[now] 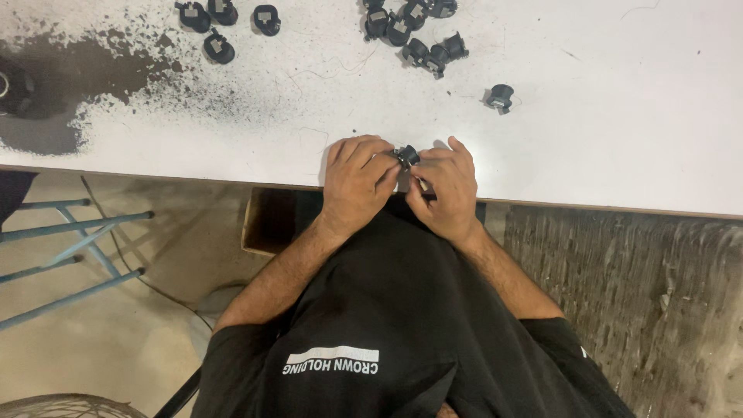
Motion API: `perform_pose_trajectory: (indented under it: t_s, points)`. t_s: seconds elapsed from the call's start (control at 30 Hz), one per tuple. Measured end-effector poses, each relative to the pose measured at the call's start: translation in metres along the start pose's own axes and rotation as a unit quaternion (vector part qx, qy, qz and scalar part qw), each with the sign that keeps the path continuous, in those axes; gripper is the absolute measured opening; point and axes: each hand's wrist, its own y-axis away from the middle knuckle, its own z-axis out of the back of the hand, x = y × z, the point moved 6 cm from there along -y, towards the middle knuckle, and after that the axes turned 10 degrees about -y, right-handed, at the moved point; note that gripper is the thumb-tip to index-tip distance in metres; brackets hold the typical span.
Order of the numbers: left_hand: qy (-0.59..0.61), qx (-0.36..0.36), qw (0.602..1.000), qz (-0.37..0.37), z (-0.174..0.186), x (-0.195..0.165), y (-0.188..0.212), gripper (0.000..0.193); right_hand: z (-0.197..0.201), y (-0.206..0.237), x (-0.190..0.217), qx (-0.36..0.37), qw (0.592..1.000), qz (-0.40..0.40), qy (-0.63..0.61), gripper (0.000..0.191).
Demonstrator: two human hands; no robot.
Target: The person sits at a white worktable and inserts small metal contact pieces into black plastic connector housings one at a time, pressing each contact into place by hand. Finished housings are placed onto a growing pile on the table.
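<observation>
My left hand and my right hand meet at the near edge of a white table. Between their fingertips sits a small black plastic part, pinched from both sides. A thin metal piece shows just below it, near my right thumb; I cannot tell what it is. Both forearms come up from my black shirt at the bottom of the view.
Several similar black parts lie in two clusters at the table's far side, with a single one to the right. Dark powder stains the table's left end. A blue metal frame and a cardboard box stand below the table.
</observation>
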Motion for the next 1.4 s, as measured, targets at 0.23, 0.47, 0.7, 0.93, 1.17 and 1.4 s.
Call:
perform_pose_trajectory:
  t_s: [0.23,0.47,0.7,0.93,1.17,1.4]
  points:
    - [0.008,-0.008,1.0,-0.007,0.002,0.003,0.003,0.014,-0.006,0.006,0.003,0.054,0.996,0.063,-0.041,0.032]
    - [0.004,0.003,1.0,-0.006,0.001,0.007,0.005,0.014,-0.009,0.006,0.001,0.042,0.998,0.029,-0.026,0.029]
    - [0.01,0.008,1.0,-0.012,0.001,0.009,0.005,0.015,-0.007,0.001,0.003,0.043,0.998,0.02,-0.04,0.03]
    - [0.031,0.024,0.999,-0.009,0.003,0.01,0.002,0.017,-0.003,-0.006,0.008,0.043,0.998,0.006,-0.055,0.028]
    - [0.049,0.05,0.997,-0.01,0.006,0.008,-0.002,0.015,0.002,-0.009,0.011,0.041,0.996,-0.003,-0.077,0.026]
    - [0.051,0.053,0.997,-0.004,0.008,0.005,-0.003,0.014,0.004,-0.006,0.01,0.052,0.996,-0.015,-0.064,0.023]
